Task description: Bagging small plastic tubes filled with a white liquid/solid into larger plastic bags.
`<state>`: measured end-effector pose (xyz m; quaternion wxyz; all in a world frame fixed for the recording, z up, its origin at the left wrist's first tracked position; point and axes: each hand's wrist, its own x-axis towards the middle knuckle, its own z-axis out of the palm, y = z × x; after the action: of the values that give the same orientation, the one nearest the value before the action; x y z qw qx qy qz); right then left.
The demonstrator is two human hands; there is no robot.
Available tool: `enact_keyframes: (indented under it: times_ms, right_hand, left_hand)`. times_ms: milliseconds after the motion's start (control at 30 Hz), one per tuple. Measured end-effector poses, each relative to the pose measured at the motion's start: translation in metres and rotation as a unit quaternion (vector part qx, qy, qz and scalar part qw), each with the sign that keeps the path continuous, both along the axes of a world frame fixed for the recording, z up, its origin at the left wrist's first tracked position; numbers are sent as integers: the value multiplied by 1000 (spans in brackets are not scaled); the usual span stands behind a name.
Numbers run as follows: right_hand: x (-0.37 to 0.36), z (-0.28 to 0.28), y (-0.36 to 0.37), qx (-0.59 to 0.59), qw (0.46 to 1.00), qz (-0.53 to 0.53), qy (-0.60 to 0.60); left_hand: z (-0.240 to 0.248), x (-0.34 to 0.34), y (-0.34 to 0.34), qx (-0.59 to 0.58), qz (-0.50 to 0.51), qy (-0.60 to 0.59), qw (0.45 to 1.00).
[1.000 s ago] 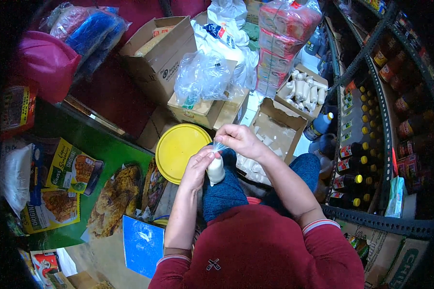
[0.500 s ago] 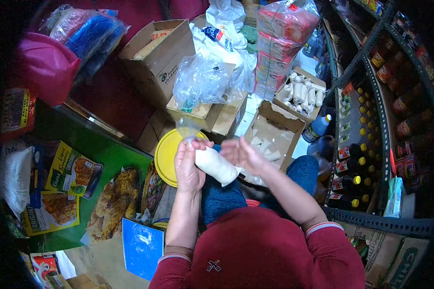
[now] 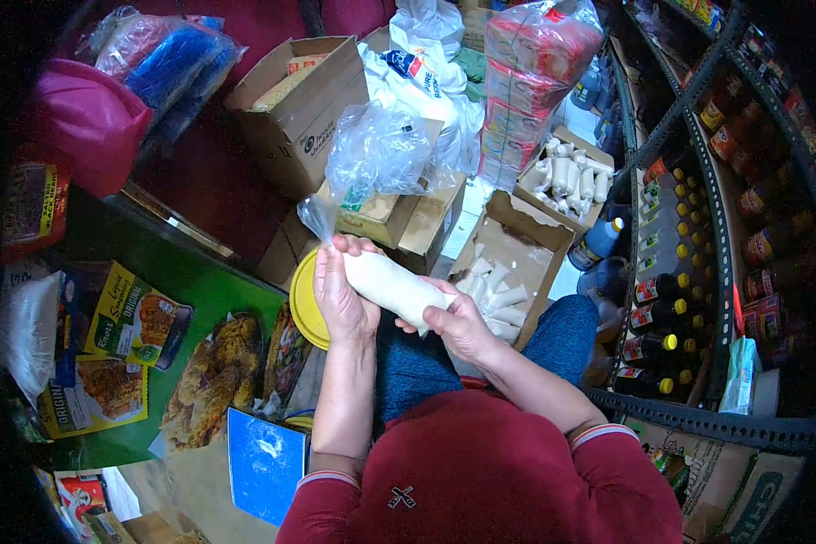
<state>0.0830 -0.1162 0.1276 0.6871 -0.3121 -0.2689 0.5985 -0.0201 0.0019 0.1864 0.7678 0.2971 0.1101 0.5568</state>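
Between my hands lies a long clear plastic bag of white powder (image 3: 392, 285), tilted with its twisted, loose end up at the left. My left hand (image 3: 343, 295) is closed round the neck of the bag. At the lower right end my right hand (image 3: 458, 324) grips it, thumb on top and fingers underneath. Just beyond is an open cardboard box (image 3: 539, 240) with several small white packets (image 3: 494, 286) in it. Behind my left hand sits a round yellow lid (image 3: 306, 304), partly covered by the hand.
Another box holds filled white bags (image 3: 571, 177) farther back. A crumpled clear plastic bag (image 3: 381, 150) rests on cardboard boxes ahead. Metal shelving (image 3: 721, 299) with bottles runs along the right. At lower left are a blue board (image 3: 267, 462) dusted with white and a green printed surface (image 3: 190, 335).
My right hand has come in from beside the bag and now grips its lower end. The bag has shifted slightly left and up, and its loose plastic top stands out more.
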Motion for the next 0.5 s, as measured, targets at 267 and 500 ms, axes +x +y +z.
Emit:
enact_keyframes:
  times_ms: [267, 500]
  right_hand:
    - [14, 0, -5, -12, 923, 201, 329]
    - [2, -9, -7, 22, 949, -162, -271]
  left_hand:
    - [7, -5, -5, 36, -39, -18, 998]
    - [4, -23, 4, 30, -117, 86, 989]
